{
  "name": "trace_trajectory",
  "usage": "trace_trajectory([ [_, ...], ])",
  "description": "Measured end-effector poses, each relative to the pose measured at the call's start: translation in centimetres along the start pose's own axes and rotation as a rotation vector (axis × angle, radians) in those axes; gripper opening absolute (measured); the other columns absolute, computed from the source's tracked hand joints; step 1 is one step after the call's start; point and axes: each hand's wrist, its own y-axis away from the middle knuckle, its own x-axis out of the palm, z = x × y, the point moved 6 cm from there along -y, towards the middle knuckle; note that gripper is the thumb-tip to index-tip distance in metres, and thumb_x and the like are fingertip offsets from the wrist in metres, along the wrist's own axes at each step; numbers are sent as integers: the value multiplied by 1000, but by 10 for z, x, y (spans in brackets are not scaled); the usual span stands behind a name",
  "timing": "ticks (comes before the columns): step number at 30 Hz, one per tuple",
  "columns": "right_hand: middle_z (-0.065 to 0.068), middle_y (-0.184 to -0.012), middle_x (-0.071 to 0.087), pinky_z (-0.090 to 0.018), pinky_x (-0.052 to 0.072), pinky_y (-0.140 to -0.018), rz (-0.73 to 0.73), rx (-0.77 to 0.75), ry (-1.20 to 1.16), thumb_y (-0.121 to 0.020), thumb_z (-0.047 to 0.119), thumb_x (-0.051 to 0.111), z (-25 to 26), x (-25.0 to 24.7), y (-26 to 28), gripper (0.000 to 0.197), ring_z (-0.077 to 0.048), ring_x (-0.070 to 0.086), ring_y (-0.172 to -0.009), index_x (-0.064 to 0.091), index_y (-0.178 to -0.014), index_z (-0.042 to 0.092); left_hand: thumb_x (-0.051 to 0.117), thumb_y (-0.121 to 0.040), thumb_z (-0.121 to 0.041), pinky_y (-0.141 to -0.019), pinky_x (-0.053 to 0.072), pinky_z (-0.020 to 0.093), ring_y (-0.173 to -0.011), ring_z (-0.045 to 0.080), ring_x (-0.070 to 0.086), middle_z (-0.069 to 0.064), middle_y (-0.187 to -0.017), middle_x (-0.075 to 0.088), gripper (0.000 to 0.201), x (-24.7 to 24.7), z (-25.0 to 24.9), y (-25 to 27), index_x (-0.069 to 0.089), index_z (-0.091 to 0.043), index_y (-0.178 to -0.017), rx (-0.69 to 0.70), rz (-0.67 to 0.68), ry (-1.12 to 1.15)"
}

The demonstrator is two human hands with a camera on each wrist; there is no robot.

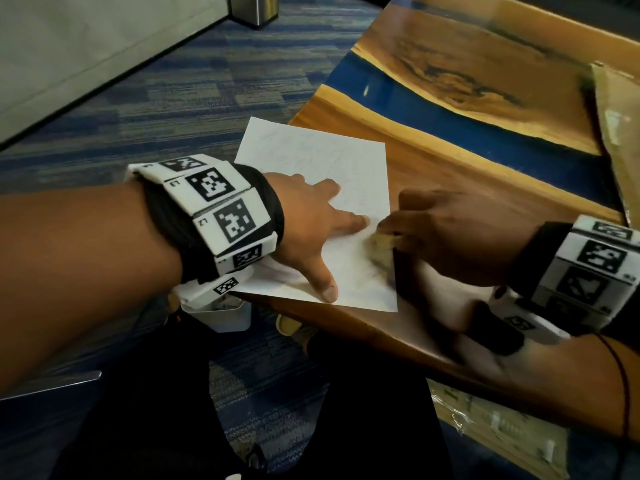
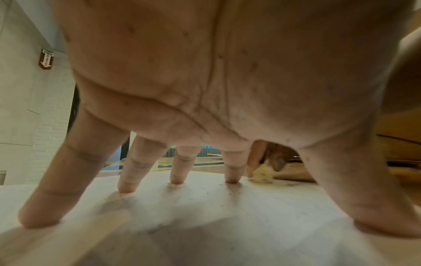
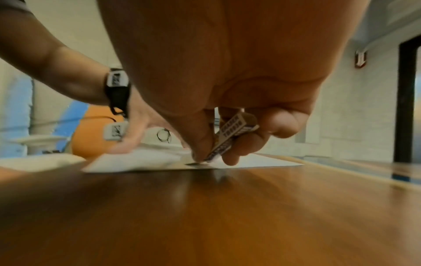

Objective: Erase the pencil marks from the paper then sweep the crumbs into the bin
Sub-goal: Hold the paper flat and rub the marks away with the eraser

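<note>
A white sheet of paper [image 1: 311,161] with faint pencil marks lies at the near left edge of the wooden table [image 1: 450,174], its left corner hanging over the edge. My left hand [image 1: 311,220] presses it flat with spread straight fingers [image 2: 232,172]. My right hand [image 1: 446,233] pinches a pale eraser [image 1: 382,242] in a printed sleeve [image 3: 234,129] and holds its tip on the paper near the right edge. Dark crumbs [image 2: 230,193] lie scattered on the sheet. The white bin [image 1: 225,315] stands on the floor below the table edge, mostly hidden by my left wrist.
A blue resin strip [image 1: 450,116] runs across the table. A cardboard piece [image 1: 620,133] lies at the far right. Patterned carpet [image 1: 173,109] covers the floor to the left, with a metal container [image 1: 254,8] far back.
</note>
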Motion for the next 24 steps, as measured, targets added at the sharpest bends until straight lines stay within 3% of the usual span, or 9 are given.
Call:
trace_trajectory([
  [2,9,-110,51,-33,52,-71,-30,-8,27,-98,38,42,2,-1,3,39,-14,51,-91,55,-135,32,59,-58,-94,-107,41,57,-145,41,28,2,-168,1,118,0,0,0,-3,-60,-152,4,-5,-5],
  [6,4,-110,55,-34,55,-68,81,-227,-47,-93,33,45,46,12,13,39,-16,53,-89,58,-130,30,60,-55,-95,-107,40,57,-144,42,27,1,-167,3,119,0,0,-1,-2,-61,-151,11,-6,14],
  [8,9,-113,52,-27,49,-70,32,-106,-52,-97,35,47,22,7,5,39,-13,50,-91,55,-135,33,60,-56,-95,-107,40,58,-144,42,27,2,-167,2,118,0,0,-1,-4,-61,-151,6,-4,6],
  [10,14,-109,44,-19,35,-66,-3,3,23,-100,34,48,1,4,4,38,-9,43,-89,53,-137,34,59,-57,-94,-107,41,59,-144,42,28,2,-167,2,118,0,0,-1,-5,-61,-150,2,-6,-1],
  [12,9,-105,49,-25,41,-62,-35,-48,18,-98,27,54,12,2,9,35,-13,46,-84,58,-133,30,61,-58,-93,-106,42,57,-144,41,28,2,-167,2,116,0,-1,-1,-3,-63,-149,3,-6,7],
  [15,2,-111,55,-38,55,-67,68,-252,-60,-94,23,56,43,16,17,38,-19,54,-87,58,-132,28,63,-58,-92,-105,42,57,-143,42,29,3,-166,4,114,-2,-2,-1,-3,-67,-147,7,5,23],
  [17,6,-111,53,-36,53,-69,34,-154,-71,-97,29,47,24,10,10,39,-18,54,-91,56,-135,30,61,-58,-93,-107,41,58,-143,43,29,5,-167,2,114,-2,-2,-2,-6,-67,-147,-3,11,9],
  [20,14,-107,42,-24,39,-68,-42,-18,-11,-97,35,45,-3,4,7,41,-10,45,-89,57,-136,30,59,-58,-94,-108,40,57,-143,43,29,6,-167,0,116,-2,-2,-1,-9,-66,-147,-11,9,-14],
  [24,2,-110,56,-37,55,-69,66,-266,-97,-94,31,47,37,17,20,40,-18,55,-89,59,-132,26,60,-58,-95,-104,43,57,-143,42,27,2,-166,2,116,-2,-1,-2,-9,-66,-147,-2,18,-9],
])
